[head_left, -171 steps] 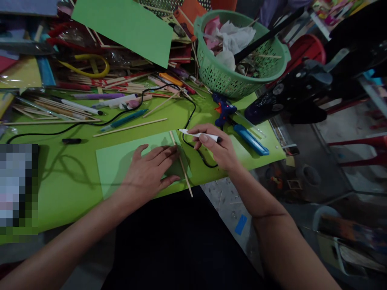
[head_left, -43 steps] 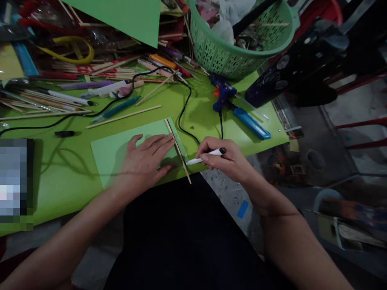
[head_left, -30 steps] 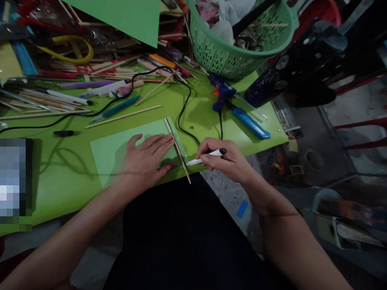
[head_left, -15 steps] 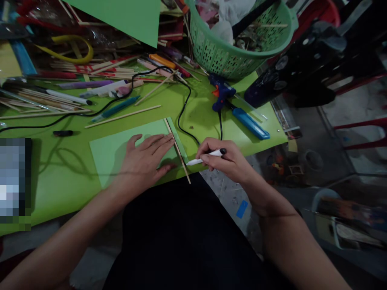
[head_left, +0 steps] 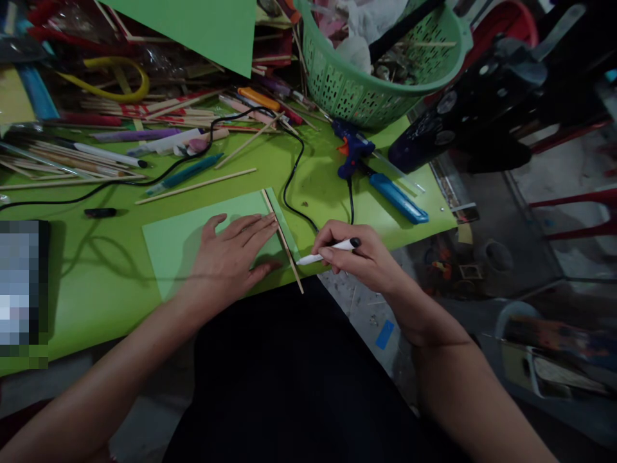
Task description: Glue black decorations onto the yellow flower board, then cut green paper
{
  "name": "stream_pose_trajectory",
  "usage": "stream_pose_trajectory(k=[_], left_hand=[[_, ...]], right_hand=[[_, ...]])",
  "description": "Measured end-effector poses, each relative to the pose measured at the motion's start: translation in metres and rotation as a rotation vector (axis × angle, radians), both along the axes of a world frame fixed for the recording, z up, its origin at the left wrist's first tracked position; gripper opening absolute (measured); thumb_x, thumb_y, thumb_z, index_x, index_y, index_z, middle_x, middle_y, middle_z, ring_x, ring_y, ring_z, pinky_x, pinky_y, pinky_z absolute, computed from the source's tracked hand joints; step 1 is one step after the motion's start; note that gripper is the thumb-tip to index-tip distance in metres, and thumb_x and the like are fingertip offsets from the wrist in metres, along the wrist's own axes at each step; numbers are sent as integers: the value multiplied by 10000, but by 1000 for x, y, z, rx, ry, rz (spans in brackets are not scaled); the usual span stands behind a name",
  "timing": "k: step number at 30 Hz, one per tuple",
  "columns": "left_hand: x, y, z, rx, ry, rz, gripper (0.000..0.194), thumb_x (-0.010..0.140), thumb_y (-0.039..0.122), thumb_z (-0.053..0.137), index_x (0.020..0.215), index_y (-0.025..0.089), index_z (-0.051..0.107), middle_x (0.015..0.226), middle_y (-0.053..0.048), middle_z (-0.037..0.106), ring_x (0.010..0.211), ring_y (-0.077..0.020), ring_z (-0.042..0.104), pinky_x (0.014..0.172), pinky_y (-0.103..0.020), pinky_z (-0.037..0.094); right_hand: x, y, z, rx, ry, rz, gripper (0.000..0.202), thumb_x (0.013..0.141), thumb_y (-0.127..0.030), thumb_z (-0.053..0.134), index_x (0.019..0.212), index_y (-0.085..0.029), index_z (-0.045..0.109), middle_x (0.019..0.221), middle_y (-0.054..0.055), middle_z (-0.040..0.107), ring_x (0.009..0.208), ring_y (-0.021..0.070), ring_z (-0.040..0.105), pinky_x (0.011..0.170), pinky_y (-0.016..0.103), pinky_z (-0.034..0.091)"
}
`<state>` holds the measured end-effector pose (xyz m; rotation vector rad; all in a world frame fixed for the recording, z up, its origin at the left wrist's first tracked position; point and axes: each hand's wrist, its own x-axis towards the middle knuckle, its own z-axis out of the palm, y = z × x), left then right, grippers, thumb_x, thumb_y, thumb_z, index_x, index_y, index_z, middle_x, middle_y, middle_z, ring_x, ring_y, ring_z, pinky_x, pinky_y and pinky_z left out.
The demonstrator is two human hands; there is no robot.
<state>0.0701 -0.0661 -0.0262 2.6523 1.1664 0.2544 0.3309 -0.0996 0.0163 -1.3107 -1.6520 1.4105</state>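
A sheet of light green paper (head_left: 166, 238) lies near the front edge of the table. My left hand (head_left: 236, 251) rests flat on it, fingers stretched out, with the fingertips on a thin wooden stick (head_left: 288, 249). The stick lies along the right side of the paper, and its near end sticks out past the table edge. Between the fingers of my right hand (head_left: 357, 254) is a white marker pen (head_left: 311, 258) with a black end. The pen's tip is at the paper's lower right corner, just right of the stick.
A glue gun (head_left: 354, 148) and a blue box cutter (head_left: 399, 198) lie behind my right hand, with a black cord (head_left: 289, 183) looping nearby. At the back stand a green basket (head_left: 357, 96) and piled sticks and pens. A black pen cap (head_left: 100, 212) lies left.
Both hands, the stick and the paper look almost unchanged. The pen tip has shifted very slightly to the left, and the camera view has moved a little.
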Motion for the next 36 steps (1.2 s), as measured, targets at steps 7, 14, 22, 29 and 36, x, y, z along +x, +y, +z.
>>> stream_pose_trajectory(k=[7, 14, 22, 29, 36], left_hand=[[1, -1, 3, 14, 16, -4, 508, 993, 373, 566, 1481, 258, 480, 1557, -73, 523, 1395, -319, 516, 1172, -595, 244], [1, 12, 13, 8, 18, -26, 412, 1013, 292, 527, 1424, 291, 553, 1469, -61, 619, 1282, -285, 611, 1108, -539, 356], [-6, 19, 20, 130, 100, 44, 414, 1017, 258, 503, 1426, 268, 562, 1402, -103, 648, 1222, -327, 629, 1082, -578, 390], [-7, 16, 18, 138, 81, -14, 400, 1017, 339, 509, 1405, 305, 601, 1388, -124, 642, 1205, -342, 631, 1048, -577, 414], [-42, 17, 18, 151, 46, 152, 357, 1024, 330, 492, 1333, 245, 647, 1418, -100, 647, 1236, -339, 625, 1058, -571, 410]], right_hand=[[3, 0, 1, 16, 22, -22, 145, 929, -306, 636, 896, -177, 695, 725, -17, 622, 600, 97, 523, 554, 249, 373], [0, 8, 6, 146, 180, -190, 171, 919, -357, 669, 904, -189, 702, 751, 1, 656, 571, 109, 577, 520, 249, 435], [-6, 30, 1, 284, 247, -330, 199, 873, -394, 702, 892, -196, 699, 701, 10, 657, 548, 138, 581, 467, 263, 431], [-10, 38, 0, 343, 208, -379, 241, 883, -448, 675, 886, -207, 674, 689, -1, 648, 513, 129, 563, 471, 264, 427], [-11, 45, -1, 358, 247, -356, 178, 880, -384, 688, 892, -207, 703, 708, 8, 659, 541, 136, 582, 472, 262, 428]])
